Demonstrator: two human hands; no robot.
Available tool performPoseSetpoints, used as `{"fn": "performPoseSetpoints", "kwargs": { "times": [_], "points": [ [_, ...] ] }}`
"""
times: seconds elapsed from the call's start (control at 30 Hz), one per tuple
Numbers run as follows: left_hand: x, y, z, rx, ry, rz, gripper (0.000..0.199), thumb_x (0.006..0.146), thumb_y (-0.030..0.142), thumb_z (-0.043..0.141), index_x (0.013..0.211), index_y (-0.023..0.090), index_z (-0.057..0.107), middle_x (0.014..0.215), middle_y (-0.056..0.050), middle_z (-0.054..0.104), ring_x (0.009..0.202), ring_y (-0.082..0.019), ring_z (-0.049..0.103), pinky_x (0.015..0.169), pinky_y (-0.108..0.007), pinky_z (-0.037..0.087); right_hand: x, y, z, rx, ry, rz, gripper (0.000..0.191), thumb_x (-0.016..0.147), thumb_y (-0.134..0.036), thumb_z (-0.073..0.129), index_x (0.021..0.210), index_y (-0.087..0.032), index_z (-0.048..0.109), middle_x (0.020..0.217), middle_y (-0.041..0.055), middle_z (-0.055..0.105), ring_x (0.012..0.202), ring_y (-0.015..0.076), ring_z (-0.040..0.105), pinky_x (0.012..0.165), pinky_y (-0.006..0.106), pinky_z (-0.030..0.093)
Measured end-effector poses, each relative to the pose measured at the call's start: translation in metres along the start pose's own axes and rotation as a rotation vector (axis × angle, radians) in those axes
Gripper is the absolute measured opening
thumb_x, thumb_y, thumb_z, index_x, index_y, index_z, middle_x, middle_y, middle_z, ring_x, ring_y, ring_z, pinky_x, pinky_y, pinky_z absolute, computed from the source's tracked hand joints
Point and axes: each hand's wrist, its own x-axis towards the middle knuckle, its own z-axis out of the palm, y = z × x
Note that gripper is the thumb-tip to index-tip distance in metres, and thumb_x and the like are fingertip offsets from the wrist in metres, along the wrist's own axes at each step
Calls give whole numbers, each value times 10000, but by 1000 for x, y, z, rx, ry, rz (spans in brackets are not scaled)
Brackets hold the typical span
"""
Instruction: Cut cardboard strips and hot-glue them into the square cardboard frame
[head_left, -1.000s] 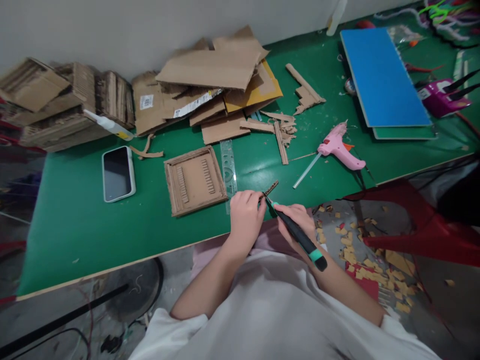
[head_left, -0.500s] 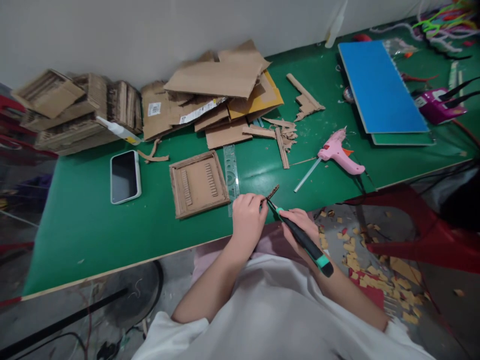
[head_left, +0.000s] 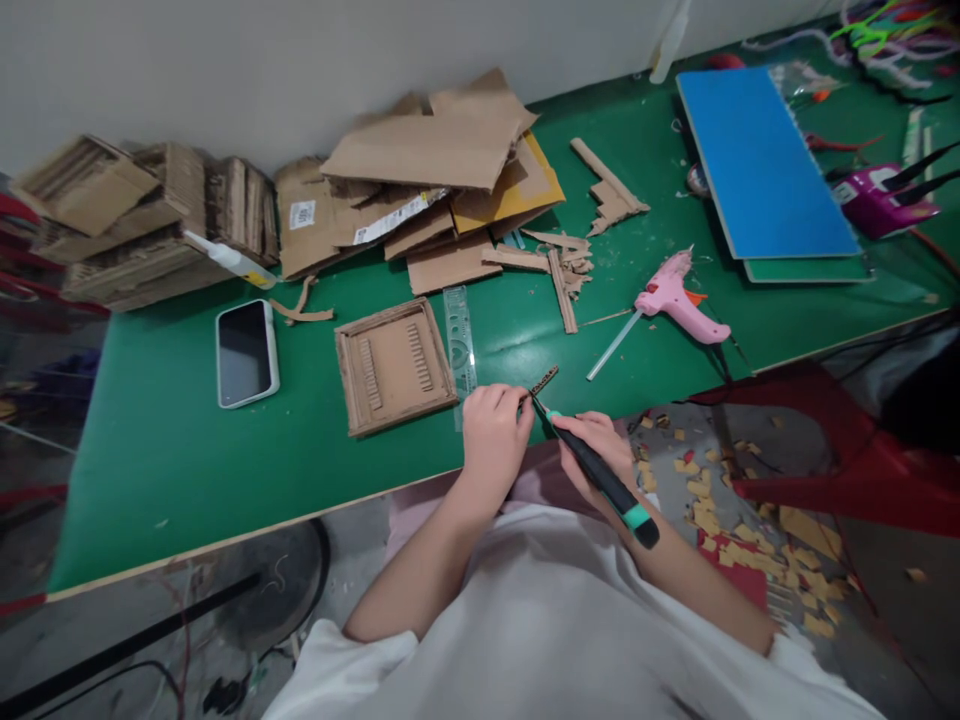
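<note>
Tabletop [head_left: 187, 480] in smooth green spreads before you, the largest thing here; take your two hands as the clock's centre. At 11 o'clock sits a heap of brown cardboard sheets [head_left: 420, 150], with a yellow padded envelope [head_left: 529, 185] partly under them. At 10 o'clock, farther off, is a stack of layered brown cardboard pieces [head_left: 127, 230], a white squeeze bottle [head_left: 232, 262] leaning by its front. Between 1 and 2 you have a blue rectangular notebook [head_left: 769, 165]. The shallow square brown cardboard tray [head_left: 394, 365] lies flat between 9 and 10, two ribbed strips on its floor (they run roughly side by side, one near each side wall). At 2 o'clock rests a pink plastic glue gun [head_left: 679, 300], a translucent stick poking out of it. The white-cased black-screened phone [head_left: 247, 353] lies left of the tray.

Your right hand [head_left: 600, 445] is closed around a slim black-and-green handled tool [head_left: 607, 482], its handle slanting back toward your right forearm. Just beside the tray's right edge is a clear plastic ruler [head_left: 460, 340], its near end next to your left hand [head_left: 495, 425]. Smallest, a narrow dark corrugated strip [head_left: 546, 380] is pinched in your left fingertips, sticking out toward 1 or 2 o'clock, with the tool's tip against it.
</note>
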Motion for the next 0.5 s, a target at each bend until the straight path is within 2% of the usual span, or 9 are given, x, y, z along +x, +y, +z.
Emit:
{"fn": "performPoseSetpoints", "kwargs": {
  "times": [0.23,0.4,0.5],
  "points": [
    [0,0,1,16,22,12,116,824,223,516,817,168,617,790,-39,617,771,-176,507,724,-308,367,1,-6,0,69,61,78,364,732,-89,547,1058,-249,574,927,23,671,797,151,623,810,331,469],
    [0,0,1,25,29,20,124,828,234,516,809,170,621,783,-34,616,767,-174,504,722,-306,364,-2,-17,-11,267,108,399,266,790,-171,522,1040,-233,589,769,0,643,669,120,612,700,286,504],
    [-3,1,-2,30,23,31,142,840,252,509,858,181,631,810,-33,619,783,-172,505,727,-308,361,-4,-21,-14,284,143,476,261,791,-188,528,1038,-238,595,743,-7,645,649,115,611,688,270,504]
  ]
}}
